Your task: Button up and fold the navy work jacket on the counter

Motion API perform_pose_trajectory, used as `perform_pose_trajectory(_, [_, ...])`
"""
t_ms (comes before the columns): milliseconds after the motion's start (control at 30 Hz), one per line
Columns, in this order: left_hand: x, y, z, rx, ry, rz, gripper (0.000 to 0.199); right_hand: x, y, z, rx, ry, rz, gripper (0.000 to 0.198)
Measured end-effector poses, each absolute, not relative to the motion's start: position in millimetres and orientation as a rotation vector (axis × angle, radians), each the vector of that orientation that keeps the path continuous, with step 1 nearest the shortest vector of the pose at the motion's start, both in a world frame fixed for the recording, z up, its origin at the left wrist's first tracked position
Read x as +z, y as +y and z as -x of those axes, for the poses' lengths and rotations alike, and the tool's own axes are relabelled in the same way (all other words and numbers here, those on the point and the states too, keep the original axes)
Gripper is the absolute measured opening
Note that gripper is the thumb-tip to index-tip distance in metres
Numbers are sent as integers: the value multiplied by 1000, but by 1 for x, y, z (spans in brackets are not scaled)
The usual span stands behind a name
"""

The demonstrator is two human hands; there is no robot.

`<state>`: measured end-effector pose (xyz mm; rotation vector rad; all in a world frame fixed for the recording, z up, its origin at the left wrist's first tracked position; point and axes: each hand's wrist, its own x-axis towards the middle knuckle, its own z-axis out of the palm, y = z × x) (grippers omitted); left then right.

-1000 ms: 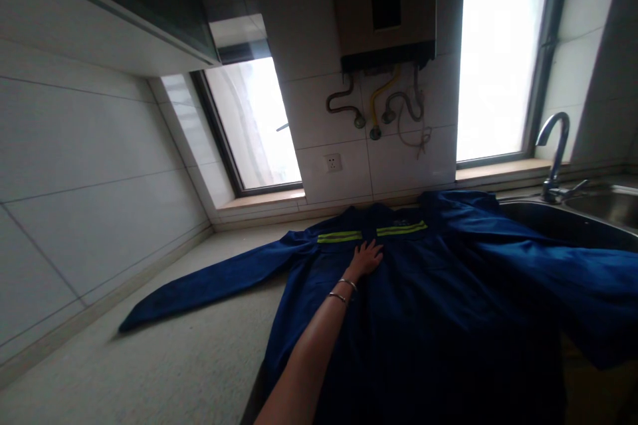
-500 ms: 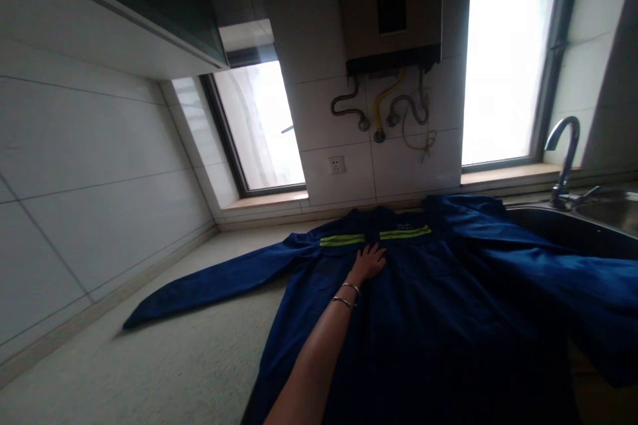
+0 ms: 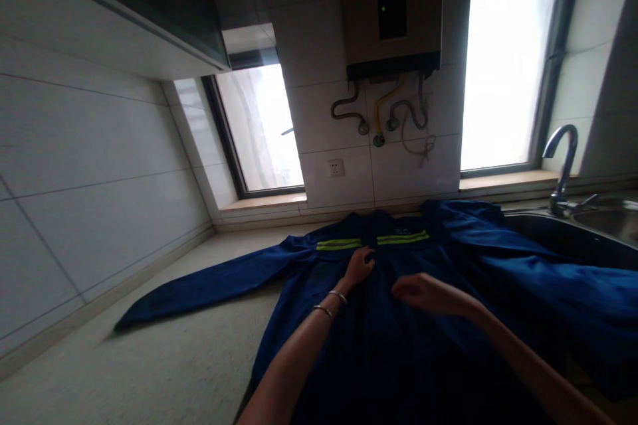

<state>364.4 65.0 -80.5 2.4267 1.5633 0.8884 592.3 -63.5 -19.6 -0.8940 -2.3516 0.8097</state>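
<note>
A dark blue work jacket (image 3: 319, 319) lies spread front up, with yellow-green reflective stripes across its chest and a small light mark above the right stripe. My left hand (image 3: 359, 267), with two bangles at the wrist, is on the jacket's front beside the middle opening, just below the stripes. Its fingers are bent and closed on the cloth there. To the right, my right hand (image 3: 421, 292) hovers above the jacket's front, smeared by motion, its fingers curled in but not clear. Dim light hides the jacket's lower part.
The jacket rests on a pale countertop (image 3: 184, 365); its left sleeve reaches out across it. On the right, the other sleeve lies by a sink (image 3: 528, 222) with a faucet (image 3: 563, 166). A water heater (image 3: 391, 13) with pipes hangs on the tiled wall between two windows. A cabinet (image 3: 124, 6) overhangs upper left.
My left hand has gone from lying flat with spread fingers to bent fingers, shifting slightly left. My right hand has come into view from the lower right. The jacket lies much the same.
</note>
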Motion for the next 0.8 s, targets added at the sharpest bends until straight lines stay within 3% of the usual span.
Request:
perform_pose_trajectory(100, [-73,75,-337,859,1737,-2435,36,-22,6,-620,456,-2255,1165,40])
perform_pose_trajectory(267, [-60,77,-279,410,2088,-2452,46,-14,110,-653,168,-2078,1492,36])
perform_pose_trajectory(367, [-63,72,-260,99,2123,-2429,53,9,152,-657,79,-1996,1584,34])
perform_pose_trajectory(500, [-70,72,-255,52,2091,-2374,56,26,195,-647,24,-1948,1659,34])
perform_pose_trajectory(800, [-79,76,-246,72,2074,-2418,58,-25,244,-606,22,-2063,1719,41])
